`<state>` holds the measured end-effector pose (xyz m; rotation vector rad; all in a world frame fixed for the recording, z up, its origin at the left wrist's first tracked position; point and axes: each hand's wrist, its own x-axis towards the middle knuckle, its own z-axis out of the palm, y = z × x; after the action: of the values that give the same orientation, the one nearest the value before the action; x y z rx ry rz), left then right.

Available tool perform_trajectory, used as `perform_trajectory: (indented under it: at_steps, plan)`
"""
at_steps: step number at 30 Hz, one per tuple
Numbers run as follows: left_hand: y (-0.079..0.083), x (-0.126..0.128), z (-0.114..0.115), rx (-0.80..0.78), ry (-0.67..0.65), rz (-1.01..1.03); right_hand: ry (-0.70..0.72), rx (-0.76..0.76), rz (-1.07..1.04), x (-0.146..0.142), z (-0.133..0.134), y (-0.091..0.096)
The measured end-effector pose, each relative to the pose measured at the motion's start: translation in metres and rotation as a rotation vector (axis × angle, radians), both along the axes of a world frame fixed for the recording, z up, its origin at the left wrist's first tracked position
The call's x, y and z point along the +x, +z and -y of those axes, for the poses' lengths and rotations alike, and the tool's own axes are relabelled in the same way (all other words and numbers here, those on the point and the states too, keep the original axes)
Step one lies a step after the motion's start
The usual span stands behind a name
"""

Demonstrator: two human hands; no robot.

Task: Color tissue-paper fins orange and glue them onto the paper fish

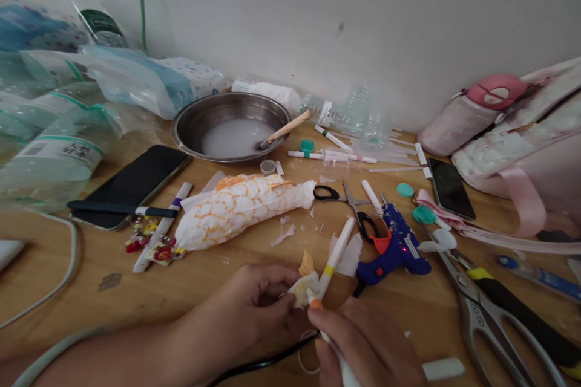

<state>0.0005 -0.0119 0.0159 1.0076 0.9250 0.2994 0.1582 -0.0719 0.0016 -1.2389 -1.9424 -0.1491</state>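
Wooden table [254,255], cluttered, running back to a pale grey wall [318,24]. Our left grip [254,308] pinches a small white piece [304,289] near the table's front edge; our right grip [370,338] is wrapped round a marker [342,366] (orange near the nib). Its long axis slants away and leftward, pointing at the piece.
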Motion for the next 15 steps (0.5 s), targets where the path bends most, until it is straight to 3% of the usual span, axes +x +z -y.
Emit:
perform_trajectory:
  at_steps: [6,15]
  plan:
    - [-0.0009,0.0016,-0.0012,0.020,-0.023,-0.006,-0.069,-0.009,-0.024,-0.0018,0.0027,0.0002]
    - [-0.0017,0.0002,-0.0009,0.004,-0.013,0.005,-0.007,0.008,0.128,0.0037,-0.0002,0.0096]
